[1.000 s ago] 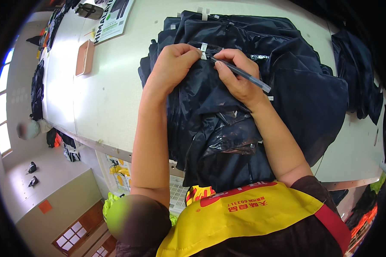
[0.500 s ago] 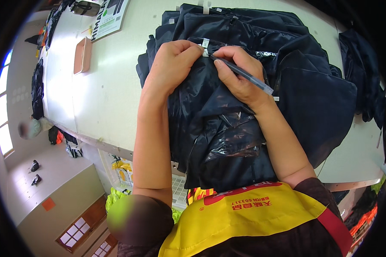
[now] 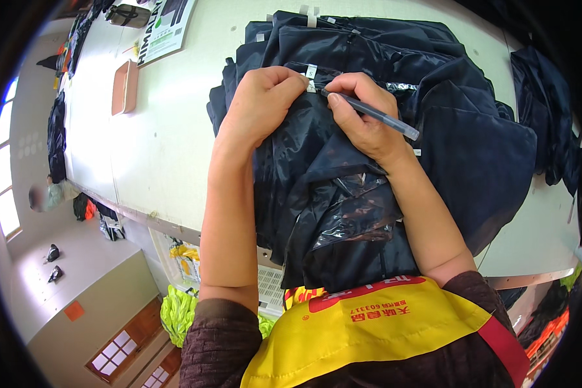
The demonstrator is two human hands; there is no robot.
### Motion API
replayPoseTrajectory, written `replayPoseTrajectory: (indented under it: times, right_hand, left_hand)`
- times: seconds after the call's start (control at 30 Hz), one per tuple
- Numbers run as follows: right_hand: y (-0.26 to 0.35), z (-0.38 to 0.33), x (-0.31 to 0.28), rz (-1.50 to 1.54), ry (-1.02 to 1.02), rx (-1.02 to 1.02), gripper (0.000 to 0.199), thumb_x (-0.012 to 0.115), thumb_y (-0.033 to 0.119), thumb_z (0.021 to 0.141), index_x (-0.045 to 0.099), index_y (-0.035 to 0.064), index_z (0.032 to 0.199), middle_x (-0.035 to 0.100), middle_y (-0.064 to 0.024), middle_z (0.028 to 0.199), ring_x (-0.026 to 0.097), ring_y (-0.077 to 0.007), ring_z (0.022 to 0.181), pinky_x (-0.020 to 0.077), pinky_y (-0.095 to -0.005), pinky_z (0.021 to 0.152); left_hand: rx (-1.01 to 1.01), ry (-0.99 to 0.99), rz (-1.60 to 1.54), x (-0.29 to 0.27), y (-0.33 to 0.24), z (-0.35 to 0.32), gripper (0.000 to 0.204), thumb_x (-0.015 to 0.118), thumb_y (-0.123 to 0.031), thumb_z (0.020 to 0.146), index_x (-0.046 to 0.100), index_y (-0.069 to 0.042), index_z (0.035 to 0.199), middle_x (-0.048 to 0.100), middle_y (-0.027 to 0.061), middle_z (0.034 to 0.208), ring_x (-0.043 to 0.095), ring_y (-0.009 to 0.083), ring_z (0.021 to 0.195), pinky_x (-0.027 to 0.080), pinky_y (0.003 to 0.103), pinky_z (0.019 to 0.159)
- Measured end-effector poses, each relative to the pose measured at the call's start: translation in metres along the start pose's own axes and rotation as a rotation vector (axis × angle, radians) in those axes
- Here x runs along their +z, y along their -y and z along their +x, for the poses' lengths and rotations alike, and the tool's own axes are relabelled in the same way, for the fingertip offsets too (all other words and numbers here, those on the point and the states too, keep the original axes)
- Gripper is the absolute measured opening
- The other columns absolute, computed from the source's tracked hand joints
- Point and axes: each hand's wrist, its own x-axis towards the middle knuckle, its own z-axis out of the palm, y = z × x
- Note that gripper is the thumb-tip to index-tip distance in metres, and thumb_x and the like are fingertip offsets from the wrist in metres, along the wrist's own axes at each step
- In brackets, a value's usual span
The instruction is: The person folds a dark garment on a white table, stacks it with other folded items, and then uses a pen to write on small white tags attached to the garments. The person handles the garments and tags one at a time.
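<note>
A pile of dark navy garments (image 3: 472,149) with a shiny lining lies in front of me. Near its upper middle a small white label (image 3: 311,71) sticks up from the cloth. My left hand (image 3: 265,100) pinches at the label's lower part, thumb and forefinger pressed together. In my right hand (image 3: 365,116) is a pen (image 3: 385,118) with a clear grey barrel, held slanting as for writing. Its tip points at the label; whether it touches is too small to tell. A crinkled clear plastic piece (image 3: 355,223) shows on the near garment.
On the pale table (image 3: 168,142) stand a pinkish tray (image 3: 124,87), a printed sheet (image 3: 168,32) and a dark metal flask (image 3: 128,15). More dark garments (image 3: 543,110) hang over the right side. Below the table are a white crate (image 3: 268,284) and bright yellow-green cloth (image 3: 178,313).
Both hands stay at the label, with the pen shifted slightly down and right. The view has moved a little; a person in the far left background has changed posture.
</note>
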Motion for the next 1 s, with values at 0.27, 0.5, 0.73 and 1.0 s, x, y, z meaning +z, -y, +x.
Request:
replayPoseTrajectory:
  times: [0.27, 0.5, 0.73, 1.0]
  right_hand:
    - [0.0, 0.003, -0.005, 0.403, -0.082, 0.267, 0.016, 0.057, 0.015, 0.087, 0.058, 0.0018, 0.096, 0.06, -0.0043, 0.079, 0.058, -0.0092, 0.067, 0.049, -0.0221, 0.064]
    - [0.03, 0.031, -0.024, 0.582, -0.076, 0.309, 0.019, 0.058, 0.015, 0.089, 0.057, -0.0004, 0.1, 0.058, -0.0047, 0.081, 0.057, -0.0088, 0.068, 0.0516, -0.0223, 0.062]
    - [-0.004, 0.009, 0.006, 0.496, -0.095, 0.298, 0.02, 0.061, 0.016, 0.088, 0.058, 0.0008, 0.101, 0.06, -0.003, 0.085, 0.055, -0.007, 0.074, 0.0457, -0.0202, 0.066]
    - [-0.005, 0.007, 0.007, 0.395, -0.096, 0.269, 0.021, 0.061, 0.018, 0.087, 0.058, 0.0008, 0.099, 0.061, -0.0047, 0.083, 0.055, -0.0081, 0.072, 0.0454, -0.0213, 0.065]
  left_hand:
    - [0.091, 0.091, 0.242, -0.015, -0.018, -0.016, 0.025, 0.068, -0.014, 0.077, 0.066, 0.002, 0.095, 0.059, -0.0002, 0.073, 0.053, 0.0054, 0.067, 0.044, 0.02, 0.06]
    - [0.651, 0.081, 0.747, 0.036, -0.03, -0.078, 0.016, 0.064, -0.008, 0.069, 0.063, -0.005, 0.085, 0.061, 0.0076, 0.082, 0.061, 0.0248, 0.066, 0.049, 0.031, 0.059]
    - [0.581, 0.11, 0.473, 0.025, -0.031, -0.067, 0.018, 0.068, -0.014, 0.074, 0.065, -0.004, 0.088, 0.064, 0.0106, 0.088, 0.062, 0.0284, 0.075, 0.049, 0.033, 0.068]
    - [0.27, -0.292, 0.792, 0.004, -0.018, -0.026, 0.028, 0.067, -0.026, 0.076, 0.064, -0.007, 0.097, 0.061, 0.0112, 0.098, 0.063, 0.0286, 0.078, 0.049, 0.037, 0.069]
